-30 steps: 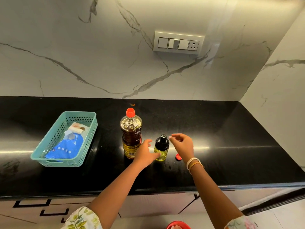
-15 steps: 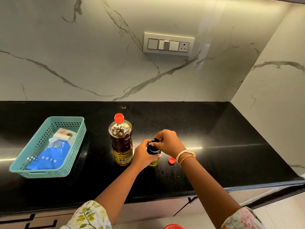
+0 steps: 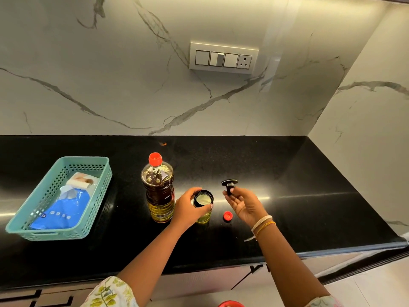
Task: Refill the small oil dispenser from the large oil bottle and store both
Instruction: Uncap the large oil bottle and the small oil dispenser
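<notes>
Opening the small clear oil dispenser [image 3: 203, 206] on the black desk [image 3: 287, 196].
Left hand [image 3: 188, 209] grips it; right hand [image 3: 244, 203] pinches its black top [image 3: 229, 185]. Next: open the big red-capped brown oil bottle [image 3: 158, 191] at nine o'clock.

Left hand [image 3: 190, 207] fingers curled in grip; right hand [image 3: 245, 202] raised, fingers pinching.
</notes>
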Demonstrator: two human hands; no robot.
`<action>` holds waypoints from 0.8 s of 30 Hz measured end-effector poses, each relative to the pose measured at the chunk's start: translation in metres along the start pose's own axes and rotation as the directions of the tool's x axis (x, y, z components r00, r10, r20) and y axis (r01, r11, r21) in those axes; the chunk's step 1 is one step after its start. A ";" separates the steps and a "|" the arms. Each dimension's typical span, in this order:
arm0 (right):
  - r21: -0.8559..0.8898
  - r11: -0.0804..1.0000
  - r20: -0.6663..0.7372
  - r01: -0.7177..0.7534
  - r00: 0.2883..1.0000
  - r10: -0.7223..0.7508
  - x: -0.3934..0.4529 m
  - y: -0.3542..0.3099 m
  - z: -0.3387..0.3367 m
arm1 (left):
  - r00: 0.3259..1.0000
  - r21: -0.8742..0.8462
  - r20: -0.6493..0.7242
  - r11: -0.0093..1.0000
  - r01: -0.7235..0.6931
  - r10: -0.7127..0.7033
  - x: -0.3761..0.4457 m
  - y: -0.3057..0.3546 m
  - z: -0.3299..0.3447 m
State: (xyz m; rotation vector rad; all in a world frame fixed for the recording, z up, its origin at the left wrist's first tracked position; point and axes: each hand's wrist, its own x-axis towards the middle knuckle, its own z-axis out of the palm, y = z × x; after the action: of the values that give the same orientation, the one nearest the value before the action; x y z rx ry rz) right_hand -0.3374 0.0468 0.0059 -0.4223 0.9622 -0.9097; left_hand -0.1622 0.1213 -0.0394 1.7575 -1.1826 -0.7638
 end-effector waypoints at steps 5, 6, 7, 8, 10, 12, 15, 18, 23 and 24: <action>-0.613 0.787 -0.165 0.068 0.963 -0.212 0.027 0.020 -0.027 | 1.000 0.013 -0.008 1.000 -0.026 0.026 -0.002 -0.002 -0.002; -0.714 0.693 -0.153 0.098 0.944 -0.291 0.031 0.023 -0.030 | 1.000 0.013 -0.007 1.000 -0.026 0.026 -0.001 -0.003 -0.002; -0.772 0.625 -0.130 0.117 0.933 -0.335 0.034 0.025 -0.032 | 1.000 0.012 -0.006 1.000 -0.026 0.026 -0.001 -0.003 -0.002; -0.811 0.572 -0.114 0.122 0.926 -0.359 0.036 0.026 -0.034 | 1.000 0.012 -0.005 1.000 -0.027 0.027 -0.001 -0.004 -0.002; -0.867 0.487 -0.099 0.108 0.920 -0.379 0.041 0.025 -0.037 | 1.000 0.015 0.002 1.000 -0.027 0.027 0.000 -0.006 -0.002; -0.895 0.434 -0.082 0.103 0.919 -0.385 0.045 0.025 -0.040 | 1.000 0.018 0.007 0.999 -0.030 0.030 0.001 -0.007 -0.002; -0.904 0.413 -0.068 0.106 0.920 -0.386 0.048 0.026 -0.044 | 0.999 0.013 0.008 0.999 -0.038 0.038 0.002 -0.008 -0.003; -0.907 0.407 -0.065 0.105 0.922 -0.381 0.050 0.027 -0.048 | 1.000 0.007 0.008 1.000 -0.029 0.029 0.002 -0.009 -0.001; -0.941 0.319 -0.027 0.110 0.918 -0.396 0.042 0.025 -0.045 | 1.000 0.007 0.015 1.000 0.017 -0.017 0.000 -0.008 0.000; -0.951 0.279 -0.002 0.135 0.898 -0.439 0.039 0.024 -0.041 | 0.999 -0.001 0.020 1.000 0.030 -0.030 -0.001 -0.008 -0.001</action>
State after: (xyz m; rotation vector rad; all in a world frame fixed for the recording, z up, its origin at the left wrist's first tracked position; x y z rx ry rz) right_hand -0.3508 0.0319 -0.0524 -1.5930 1.6923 -0.6253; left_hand -0.1586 0.1245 -0.0458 1.7740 -1.1715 -0.8007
